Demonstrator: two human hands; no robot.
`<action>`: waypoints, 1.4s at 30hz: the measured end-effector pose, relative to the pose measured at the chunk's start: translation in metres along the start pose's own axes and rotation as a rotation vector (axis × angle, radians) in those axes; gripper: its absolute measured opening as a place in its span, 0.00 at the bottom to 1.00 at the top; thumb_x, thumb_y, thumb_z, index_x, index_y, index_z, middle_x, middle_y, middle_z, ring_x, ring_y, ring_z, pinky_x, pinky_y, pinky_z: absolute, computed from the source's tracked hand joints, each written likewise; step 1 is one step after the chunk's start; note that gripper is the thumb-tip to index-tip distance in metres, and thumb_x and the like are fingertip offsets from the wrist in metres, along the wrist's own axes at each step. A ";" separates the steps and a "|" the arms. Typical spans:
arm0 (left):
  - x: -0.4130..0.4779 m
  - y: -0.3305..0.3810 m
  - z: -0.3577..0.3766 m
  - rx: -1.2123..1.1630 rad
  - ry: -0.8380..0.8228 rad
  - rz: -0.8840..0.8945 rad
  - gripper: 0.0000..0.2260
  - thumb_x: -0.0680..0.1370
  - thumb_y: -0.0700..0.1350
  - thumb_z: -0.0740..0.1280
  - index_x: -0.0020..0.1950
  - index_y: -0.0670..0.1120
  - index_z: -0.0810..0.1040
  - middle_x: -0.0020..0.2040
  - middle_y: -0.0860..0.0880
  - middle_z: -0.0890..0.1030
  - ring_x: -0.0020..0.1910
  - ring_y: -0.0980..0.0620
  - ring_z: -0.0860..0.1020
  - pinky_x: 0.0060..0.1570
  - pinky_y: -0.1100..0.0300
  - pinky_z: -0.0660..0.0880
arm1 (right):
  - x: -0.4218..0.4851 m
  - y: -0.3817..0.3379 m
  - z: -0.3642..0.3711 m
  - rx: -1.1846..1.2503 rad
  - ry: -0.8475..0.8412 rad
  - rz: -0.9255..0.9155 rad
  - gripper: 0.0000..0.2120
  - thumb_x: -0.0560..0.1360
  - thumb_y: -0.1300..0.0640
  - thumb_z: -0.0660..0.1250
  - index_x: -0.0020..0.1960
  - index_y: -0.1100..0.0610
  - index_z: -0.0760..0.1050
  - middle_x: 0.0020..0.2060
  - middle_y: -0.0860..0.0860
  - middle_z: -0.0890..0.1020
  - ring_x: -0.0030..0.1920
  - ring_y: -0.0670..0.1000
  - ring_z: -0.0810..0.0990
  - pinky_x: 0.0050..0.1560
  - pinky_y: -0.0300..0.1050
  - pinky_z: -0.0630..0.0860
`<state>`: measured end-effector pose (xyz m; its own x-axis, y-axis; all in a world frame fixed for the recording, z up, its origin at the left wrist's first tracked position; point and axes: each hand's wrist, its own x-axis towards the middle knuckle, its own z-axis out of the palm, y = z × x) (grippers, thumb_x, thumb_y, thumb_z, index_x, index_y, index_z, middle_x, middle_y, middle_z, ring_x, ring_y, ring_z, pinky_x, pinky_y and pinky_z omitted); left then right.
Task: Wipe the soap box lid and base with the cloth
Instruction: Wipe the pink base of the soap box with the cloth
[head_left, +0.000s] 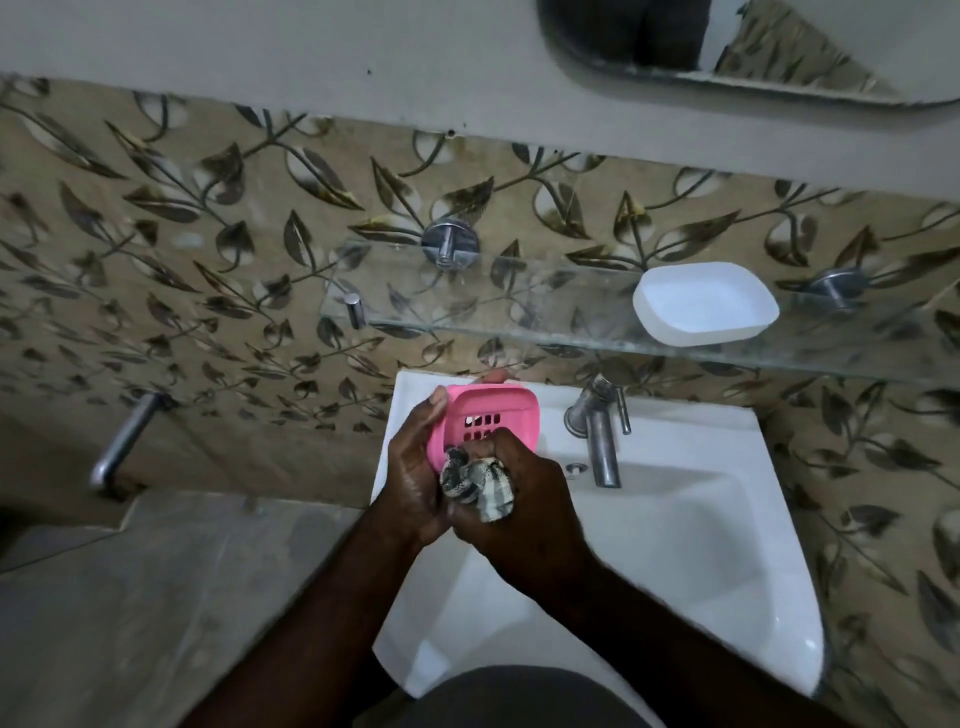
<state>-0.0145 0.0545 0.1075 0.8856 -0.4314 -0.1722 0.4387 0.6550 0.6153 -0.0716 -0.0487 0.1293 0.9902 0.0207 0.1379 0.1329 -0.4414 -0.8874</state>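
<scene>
Your left hand (413, 467) grips the pink soap box base (483, 421) from its left side, holding it over the back corner of the white sink (701, 545). Just beside it, your right hand (519, 499) is clenched around the bunched checked cloth (478, 480), pressing it against the base's near edge. Further right stands the metal tap (600, 436). Above it, on the glass shelf (467, 306), the white soap box lid (704, 304) rests open side up.

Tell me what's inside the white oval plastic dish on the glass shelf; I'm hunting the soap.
The white oval plastic dish on the glass shelf looks empty. No soap is visible.
</scene>
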 end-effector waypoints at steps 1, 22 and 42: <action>0.001 -0.002 0.001 0.006 0.018 0.005 0.35 0.65 0.57 0.74 0.68 0.41 0.74 0.57 0.36 0.78 0.53 0.41 0.76 0.55 0.51 0.73 | 0.000 -0.004 0.001 0.056 0.011 0.027 0.14 0.62 0.59 0.72 0.44 0.49 0.73 0.34 0.46 0.82 0.33 0.47 0.81 0.34 0.49 0.78; -0.001 -0.001 0.009 0.144 0.118 0.252 0.30 0.68 0.60 0.73 0.62 0.42 0.75 0.60 0.41 0.81 0.53 0.47 0.82 0.52 0.56 0.78 | 0.037 -0.049 -0.018 1.046 0.017 0.446 0.07 0.73 0.72 0.65 0.50 0.67 0.78 0.42 0.62 0.80 0.41 0.59 0.81 0.44 0.50 0.78; -0.002 -0.006 0.009 0.220 0.242 0.134 0.28 0.76 0.58 0.64 0.69 0.41 0.72 0.58 0.38 0.79 0.56 0.40 0.78 0.54 0.48 0.76 | 0.026 -0.042 -0.027 0.703 -0.074 0.381 0.05 0.71 0.71 0.65 0.46 0.66 0.74 0.37 0.60 0.78 0.38 0.60 0.80 0.40 0.57 0.77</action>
<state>-0.0200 0.0463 0.1109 0.9551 -0.1736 -0.2402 0.2962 0.5351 0.7912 -0.0522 -0.0537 0.1820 0.9700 0.0524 -0.2374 -0.2430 0.2375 -0.9405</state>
